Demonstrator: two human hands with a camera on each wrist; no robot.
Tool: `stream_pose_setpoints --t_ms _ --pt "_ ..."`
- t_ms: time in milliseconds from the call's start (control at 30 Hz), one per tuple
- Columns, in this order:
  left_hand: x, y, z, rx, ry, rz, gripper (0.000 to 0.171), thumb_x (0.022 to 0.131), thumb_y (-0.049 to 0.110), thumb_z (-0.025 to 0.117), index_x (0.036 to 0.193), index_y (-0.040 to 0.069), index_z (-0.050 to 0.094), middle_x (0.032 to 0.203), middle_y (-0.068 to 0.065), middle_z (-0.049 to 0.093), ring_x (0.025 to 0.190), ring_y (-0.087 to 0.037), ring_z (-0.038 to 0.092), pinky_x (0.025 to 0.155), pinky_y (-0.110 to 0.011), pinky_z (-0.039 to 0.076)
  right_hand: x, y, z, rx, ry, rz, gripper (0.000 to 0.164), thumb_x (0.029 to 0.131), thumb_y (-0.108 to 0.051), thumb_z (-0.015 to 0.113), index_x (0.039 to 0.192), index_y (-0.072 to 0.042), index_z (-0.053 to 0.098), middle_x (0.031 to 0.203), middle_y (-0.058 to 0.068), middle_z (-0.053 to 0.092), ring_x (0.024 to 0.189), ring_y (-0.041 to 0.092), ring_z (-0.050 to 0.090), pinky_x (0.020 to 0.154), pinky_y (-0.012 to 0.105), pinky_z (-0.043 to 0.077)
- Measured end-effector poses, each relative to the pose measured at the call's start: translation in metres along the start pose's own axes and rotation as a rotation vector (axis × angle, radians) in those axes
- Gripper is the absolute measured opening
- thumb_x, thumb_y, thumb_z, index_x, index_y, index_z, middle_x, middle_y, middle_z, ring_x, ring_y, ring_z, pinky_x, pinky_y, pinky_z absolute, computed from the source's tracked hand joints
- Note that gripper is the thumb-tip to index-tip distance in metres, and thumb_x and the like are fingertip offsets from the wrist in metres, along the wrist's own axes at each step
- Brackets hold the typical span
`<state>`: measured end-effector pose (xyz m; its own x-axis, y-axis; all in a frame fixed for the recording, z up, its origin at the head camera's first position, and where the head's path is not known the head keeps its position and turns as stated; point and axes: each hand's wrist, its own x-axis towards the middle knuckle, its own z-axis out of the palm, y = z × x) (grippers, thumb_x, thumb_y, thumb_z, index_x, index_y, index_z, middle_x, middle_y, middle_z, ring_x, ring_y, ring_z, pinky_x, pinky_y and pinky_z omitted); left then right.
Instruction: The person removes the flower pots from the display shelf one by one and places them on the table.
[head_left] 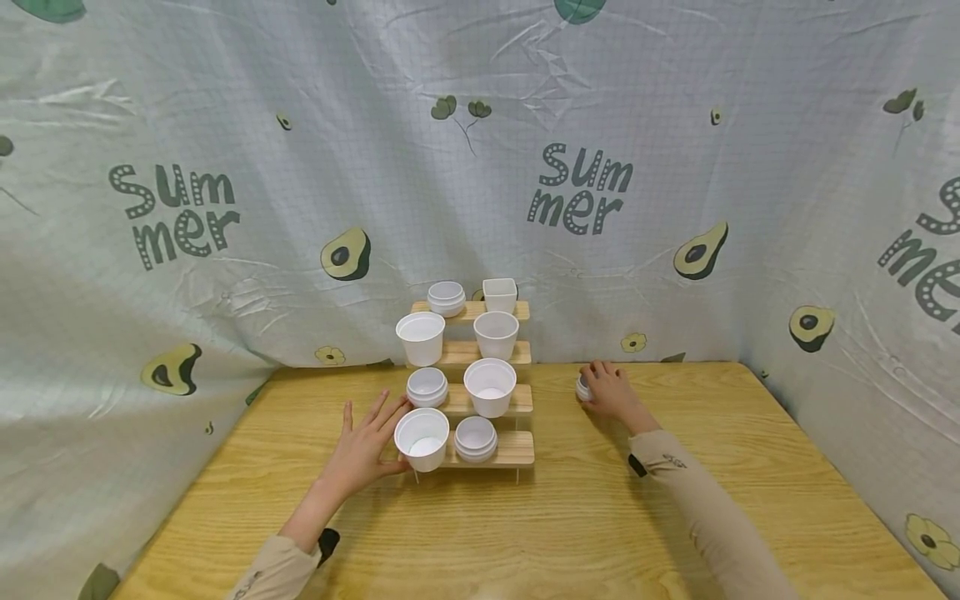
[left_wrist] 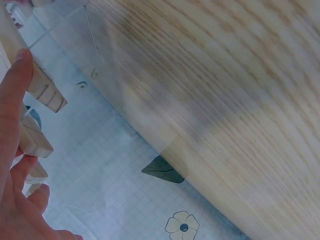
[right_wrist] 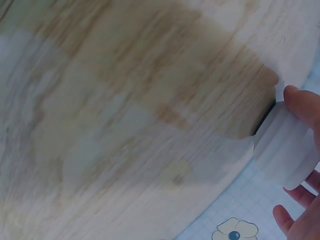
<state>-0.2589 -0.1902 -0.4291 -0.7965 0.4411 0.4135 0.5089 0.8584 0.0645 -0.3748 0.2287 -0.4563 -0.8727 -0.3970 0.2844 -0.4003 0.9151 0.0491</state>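
A stepped, round white pot (head_left: 582,389) sits right of centre in the head view, gripped by the right hand (head_left: 611,392); the left hand (head_left: 363,450), fingers spread, touches the central tiered wooden stand (head_left: 517,448). Below, wood-grained table (head_left: 585,533); behind, wrinkled avocado-print cloth (head_left: 450,200).

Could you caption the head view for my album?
Left hand touching a tiered stand of white pots, right hand gripping a separate pot.
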Motion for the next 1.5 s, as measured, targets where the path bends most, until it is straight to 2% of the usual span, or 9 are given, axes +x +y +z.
stream_pose_setpoints --t_ms 633,967,1500 --pt "-0.001 0.001 -0.002 -0.023 -0.006 -0.012 0.093 0.059 0.044 0.077 0.136 0.01 0.037 0.14 -0.007 0.039 0.132 -0.035 0.028 0.096 -0.072 0.009 0.0 -0.003 -0.004 0.028 -0.016 0.004 0.058 0.072 -0.03 0.073 0.117 -0.005 0.047 0.112 0.019 0.046 0.109 0.036 0.041 0.081 0.054 0.039" --pt "-0.001 0.001 -0.002 0.004 -0.01 0.001 0.094 0.06 0.047 0.074 0.137 0.011 0.036 0.142 -0.005 0.037 0.132 -0.034 0.029 0.096 -0.072 0.01 -0.006 0.001 -0.001 0.054 0.045 -0.018 0.059 0.068 -0.026 0.076 0.115 -0.005 0.048 0.111 0.02 0.047 0.106 0.038 0.044 0.076 0.054 0.039" --pt "-0.002 -0.001 -0.004 0.005 -0.011 -0.001 0.093 0.061 0.045 0.075 0.138 0.011 0.034 0.143 -0.005 0.035 0.133 -0.033 0.028 0.097 -0.072 0.01 -0.015 0.006 -0.002 0.035 0.083 -0.03 0.059 0.068 -0.03 0.076 0.116 -0.006 0.049 0.113 0.02 0.047 0.106 0.038 0.045 0.076 0.054 0.04"
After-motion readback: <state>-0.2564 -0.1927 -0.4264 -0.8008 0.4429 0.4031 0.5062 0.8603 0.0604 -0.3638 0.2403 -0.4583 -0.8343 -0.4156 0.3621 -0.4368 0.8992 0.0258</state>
